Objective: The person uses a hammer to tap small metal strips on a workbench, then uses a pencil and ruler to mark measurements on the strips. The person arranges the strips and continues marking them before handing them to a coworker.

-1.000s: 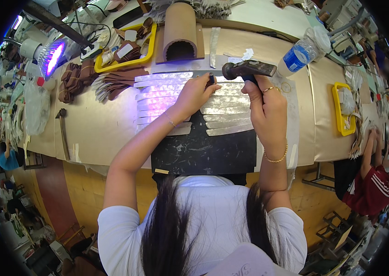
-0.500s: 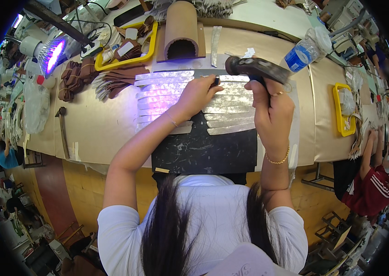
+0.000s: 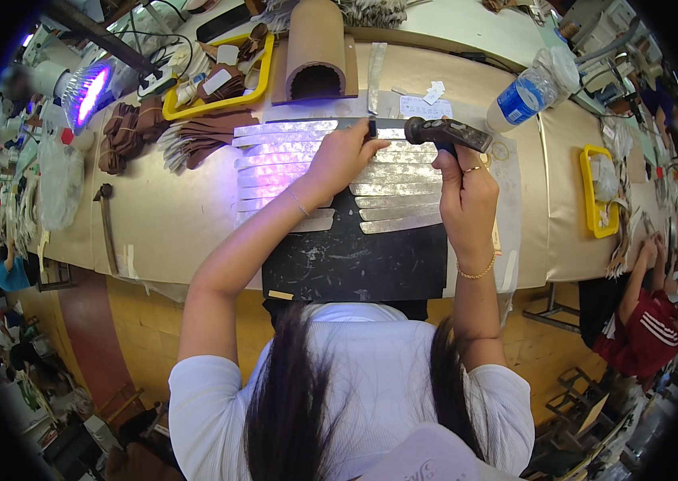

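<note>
My right hand point(image 3: 467, 196) is wrapped round the handle of a hammer point(image 3: 451, 135), its dark metal head raised over the far right strips. My left hand point(image 3: 342, 156) pinches a small dark upright tool point(image 3: 372, 128), perhaps a punch, whose lower end is hidden by the fingers. It stands at the far inner ends of the strips. Silvery, pale leather-like strips lie in two columns, a left set point(image 3: 271, 171) under purple light and a right set point(image 3: 399, 178). Beneath them is a black board point(image 3: 355, 264).
A yellow tray point(image 3: 217, 109) of brown pieces and a half-round brown form point(image 3: 317, 48) stand behind. Brown strip bundles point(image 3: 126, 136), another hammer point(image 3: 106, 216) and a lit lamp point(image 3: 90, 92) are at left. A water bottle point(image 3: 519, 100) lies at right, near another yellow tray point(image 3: 591, 192).
The hammer has come down and slightly left, with its head less blurred. My left hand and the dark tool have shifted a little farther away and left.
</note>
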Available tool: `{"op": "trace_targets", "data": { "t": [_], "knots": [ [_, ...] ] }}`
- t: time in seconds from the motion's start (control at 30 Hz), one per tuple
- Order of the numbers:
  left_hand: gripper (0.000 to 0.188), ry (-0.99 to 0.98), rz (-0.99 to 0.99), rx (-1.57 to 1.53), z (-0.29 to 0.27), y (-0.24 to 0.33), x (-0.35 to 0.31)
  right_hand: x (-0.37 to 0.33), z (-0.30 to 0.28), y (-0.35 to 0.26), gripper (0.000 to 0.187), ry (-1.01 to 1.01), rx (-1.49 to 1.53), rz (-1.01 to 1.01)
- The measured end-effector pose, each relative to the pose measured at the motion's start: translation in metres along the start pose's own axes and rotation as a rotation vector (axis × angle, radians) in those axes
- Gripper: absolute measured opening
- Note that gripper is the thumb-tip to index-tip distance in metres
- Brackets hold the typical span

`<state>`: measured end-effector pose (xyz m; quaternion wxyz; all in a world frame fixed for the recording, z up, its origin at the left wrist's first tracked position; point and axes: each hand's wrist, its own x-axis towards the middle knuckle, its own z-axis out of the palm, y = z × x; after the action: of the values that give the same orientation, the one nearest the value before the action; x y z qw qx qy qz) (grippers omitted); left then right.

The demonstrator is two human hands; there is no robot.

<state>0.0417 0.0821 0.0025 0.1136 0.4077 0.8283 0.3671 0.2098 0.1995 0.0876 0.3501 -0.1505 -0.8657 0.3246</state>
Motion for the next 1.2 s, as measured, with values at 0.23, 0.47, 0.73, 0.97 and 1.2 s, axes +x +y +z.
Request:
{"op": "trace_targets", "data": {
  "t": [0.23,0.47,0.73,0.97,1.2],
  "knots": [
    [0.030,-0.037,-0.142,-0.365,-0.010,-0.002,-0.010,-0.007,-0.001,0.001,0.016,0.012,0.065,0.012],
    [0.020,-0.076,-0.175,-0.331,-0.010,-0.003,-0.022,-0.010,0.001,-0.001,0.015,-0.021,0.101,0.036],
    [0.033,-0.057,-0.094,-0.235,-0.004,-0.010,-0.022,-0.012,-0.001,-0.002,0.014,-0.015,0.093,0.028],
    [0.033,-0.020,-0.014,-0.098,-0.004,0.000,-0.026,-0.009,-0.004,-0.007,0.017,-0.037,0.068,-0.003],
    [0.028,0.009,0.183,0.058,-0.003,0.006,-0.028,0.001,-0.001,-0.027,0.022,0.009,0.181,-0.120]
  ]
}}
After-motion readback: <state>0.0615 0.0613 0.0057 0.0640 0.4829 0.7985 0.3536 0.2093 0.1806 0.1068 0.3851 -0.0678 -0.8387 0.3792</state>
